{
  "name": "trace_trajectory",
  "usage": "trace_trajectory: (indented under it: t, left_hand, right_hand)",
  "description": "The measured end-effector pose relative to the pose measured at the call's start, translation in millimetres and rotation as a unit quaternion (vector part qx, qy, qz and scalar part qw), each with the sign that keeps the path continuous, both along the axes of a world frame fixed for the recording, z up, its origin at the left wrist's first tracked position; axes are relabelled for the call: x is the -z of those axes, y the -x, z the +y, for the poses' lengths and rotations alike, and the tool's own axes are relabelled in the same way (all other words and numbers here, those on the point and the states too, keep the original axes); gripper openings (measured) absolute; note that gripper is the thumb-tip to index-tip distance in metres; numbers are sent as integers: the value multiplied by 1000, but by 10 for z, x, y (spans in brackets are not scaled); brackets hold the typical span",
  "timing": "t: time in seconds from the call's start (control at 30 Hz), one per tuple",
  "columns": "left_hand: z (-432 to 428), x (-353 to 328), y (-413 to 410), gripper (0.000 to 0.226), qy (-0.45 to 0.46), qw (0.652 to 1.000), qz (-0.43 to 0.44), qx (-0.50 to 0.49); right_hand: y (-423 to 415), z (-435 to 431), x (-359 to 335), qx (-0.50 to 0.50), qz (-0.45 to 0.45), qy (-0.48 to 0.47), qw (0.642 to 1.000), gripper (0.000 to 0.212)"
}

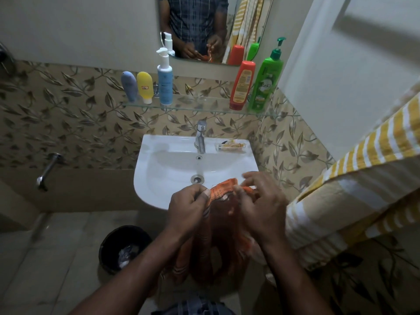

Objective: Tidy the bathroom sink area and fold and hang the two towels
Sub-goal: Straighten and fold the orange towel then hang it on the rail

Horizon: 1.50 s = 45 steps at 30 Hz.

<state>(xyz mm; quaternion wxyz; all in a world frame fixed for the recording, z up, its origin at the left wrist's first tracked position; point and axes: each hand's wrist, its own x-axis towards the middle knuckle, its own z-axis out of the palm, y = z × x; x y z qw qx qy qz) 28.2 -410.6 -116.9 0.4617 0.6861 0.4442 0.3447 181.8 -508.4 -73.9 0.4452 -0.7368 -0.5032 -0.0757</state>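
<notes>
Orange towel — pinched between left hand and right hand.

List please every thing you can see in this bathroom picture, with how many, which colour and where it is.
orange towel: one, orange with pale stripes, held over the sink's front edge
striped towel: one, yellow and white, hanging at right
sink: one, white, centre
tap: one, chrome, back of the sink
soap wrapper: one, clear with orange, sink ledge right of the tap
glass shelf: one, clear, above the sink
tubes: two, grey-blue and yellow, shelf left
pump bottle: one, white and blue, shelf
red bottle: one, shelf right
green pump bottle: one, shelf far right
mirror: one, above the shelf
bin: one, black, floor left
wall spout: one, chrome, left wall
left hand: gripping the orange towel
right hand: pinching the orange towel
</notes>
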Motion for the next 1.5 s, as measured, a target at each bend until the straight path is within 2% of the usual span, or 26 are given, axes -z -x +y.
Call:
trace_trajectory:
  t: [0.1,0.23,0.3,0.33,0.43,0.57,0.6,0.67,0.8,0.93,1.17,1.27,1.37,1.5]
  left_hand:
    - [-14,-51,4,20,-4,999,-13,30]
    - [-20,-83,47,14,-41,994,-13,100]
    - [-17,-96,79,16,-40,992,-15,116]
    - [-19,-110,87,19,-36,992,-14,122]
    - [-37,-130,109,22,-41,990,-21,132]
    - [-79,-73,118,10,-48,989,-35,138]
    - [-75,-51,130,7,-34,989,-34,139]
    - [-52,-17,162,18,13,988,-31,153]
    - [-18,63,199,23,-14,980,40,194]
    - [-33,96,157,22,20,987,-10,162]
    - [-41,106,92,24,-11,991,-25,129]
    - [-50,62,122,4,-18,987,-48,154]
    - [-58,3,139,11,-37,982,-61,175]
    - [-49,-24,141,8,-70,981,-54,171]
  right_hand:
    - [190,17,79,-124,4,57,991,19]
    - [154,66,102,-179,6,171,969,35]
    - [87,79,107,-173,18,203,964,16]
    - [64,73,107,-166,22,209,964,13]
    - [40,66,96,-151,23,194,969,15]
    - [32,61,48,-136,16,163,977,23]
    - [18,53,41,-128,11,154,980,24]
    - [-27,31,21,-104,6,139,985,22]
    - [-196,-17,-44,-45,11,84,995,21]
    - [-353,-60,-101,-3,10,61,998,21]
    - [-410,-93,-93,26,5,50,998,21]
    - [-421,-109,-121,30,3,43,999,19]
    - [-466,-125,-127,49,6,47,998,18]
    - [-482,-128,-137,55,10,45,997,19]
